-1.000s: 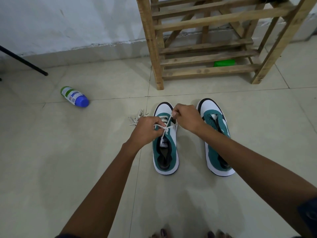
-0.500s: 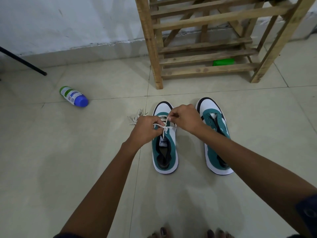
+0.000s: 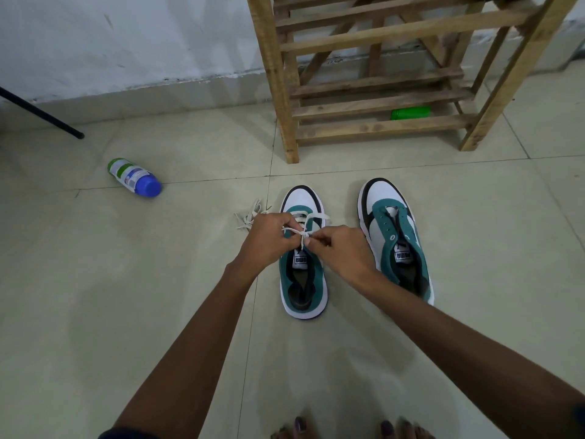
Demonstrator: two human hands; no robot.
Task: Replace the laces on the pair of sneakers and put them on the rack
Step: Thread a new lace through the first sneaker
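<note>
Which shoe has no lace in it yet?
The right sneaker: its eyelets are bare. The left sneaker already has white lace across it.

A plain room in a home: pale tiled floor (image 3: 95, 312), scuffed white wall (image 3: 126, 42), and a rough wooden shoe rack (image 3: 373, 103) just beyond the hands.

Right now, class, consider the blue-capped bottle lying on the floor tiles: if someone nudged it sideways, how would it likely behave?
The bottle lies on its side and looks round, so it would probably roll on the smooth floor tiles. It looks like plastic, so likely light and not fragile. Whether it is full cannot be told.
</note>
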